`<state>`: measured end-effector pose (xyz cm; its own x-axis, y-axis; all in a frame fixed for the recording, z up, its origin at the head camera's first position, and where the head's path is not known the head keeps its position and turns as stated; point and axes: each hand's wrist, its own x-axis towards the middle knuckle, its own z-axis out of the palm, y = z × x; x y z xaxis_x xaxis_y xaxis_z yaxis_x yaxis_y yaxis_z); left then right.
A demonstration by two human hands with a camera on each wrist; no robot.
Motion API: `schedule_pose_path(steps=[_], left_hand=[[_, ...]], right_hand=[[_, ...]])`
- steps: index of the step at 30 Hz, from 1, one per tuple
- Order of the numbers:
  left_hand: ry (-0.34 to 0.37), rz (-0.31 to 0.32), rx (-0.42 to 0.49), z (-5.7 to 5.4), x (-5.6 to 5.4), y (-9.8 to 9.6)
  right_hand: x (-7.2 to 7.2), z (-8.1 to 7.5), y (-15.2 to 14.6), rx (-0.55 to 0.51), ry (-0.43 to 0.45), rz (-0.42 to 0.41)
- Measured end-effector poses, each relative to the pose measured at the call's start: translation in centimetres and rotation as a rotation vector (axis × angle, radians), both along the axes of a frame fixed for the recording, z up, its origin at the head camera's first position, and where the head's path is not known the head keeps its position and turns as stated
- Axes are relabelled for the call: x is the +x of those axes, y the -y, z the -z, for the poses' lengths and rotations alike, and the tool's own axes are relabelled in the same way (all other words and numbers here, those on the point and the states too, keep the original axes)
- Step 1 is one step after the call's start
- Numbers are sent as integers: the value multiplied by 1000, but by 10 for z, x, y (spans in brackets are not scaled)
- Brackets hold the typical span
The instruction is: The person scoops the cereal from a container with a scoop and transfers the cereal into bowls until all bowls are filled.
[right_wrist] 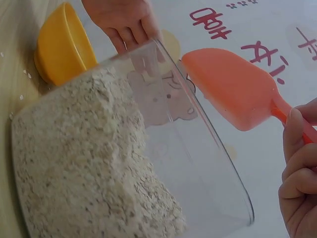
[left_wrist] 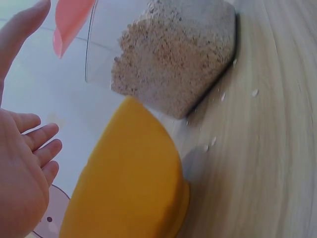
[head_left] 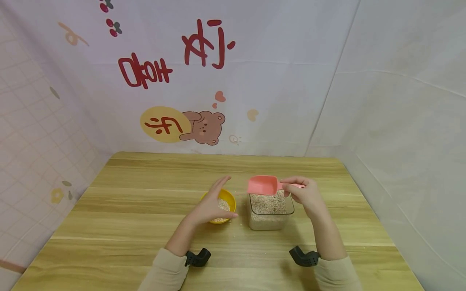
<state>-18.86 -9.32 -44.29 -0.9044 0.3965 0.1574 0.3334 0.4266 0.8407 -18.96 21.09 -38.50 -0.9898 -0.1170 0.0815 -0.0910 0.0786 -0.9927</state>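
My right hand [head_left: 300,191] grips the handle of a pink scoop [head_left: 263,185] over the back of a clear square container [head_left: 267,223]. Oat flakes [right_wrist: 94,163] fill much of that container, heaped higher on one side. The scoop's bowl points left and shows no flakes in the head view. Above a yellow bowl [left_wrist: 131,173] my left hand [head_left: 211,206] is spread, thumb apart from the straight fingers, holding nothing. Some oats [head_left: 223,206] lie inside the yellow bowl, partly hidden by the left hand.
Several loose flakes [left_wrist: 255,92] are scattered on the wooden table [head_left: 145,234] between bowl and container. A printed white cloth [head_left: 273,101] hangs behind the table and along its sides. Black wrist mounts [head_left: 198,258] sit on both forearms.
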Motion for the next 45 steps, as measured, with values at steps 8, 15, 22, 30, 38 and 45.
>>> schedule_pose_path(steps=[8, 15, 22, 30, 38, 45], left_hand=[[-6, 30, -19, -2, 0, -15], [-3, 52, -27, 0, -2, -26], [-8, 77, -19, -1, -2, -36], [13, 87, -6, 0, -4, -48], [39, 72, -21, 2, -5, -54], [53, 76, 0, 5, -7, -59]], right_hand=[[1, 2, -18, 36, -13, -4], [4, 1, -30, 61, -35, -2], [1, 8, -44, 125, -22, -5], [0, 7, -46, 188, 13, -27], [3, 9, -46, 220, 18, -41], [4, 12, -46, 246, 14, -59]])
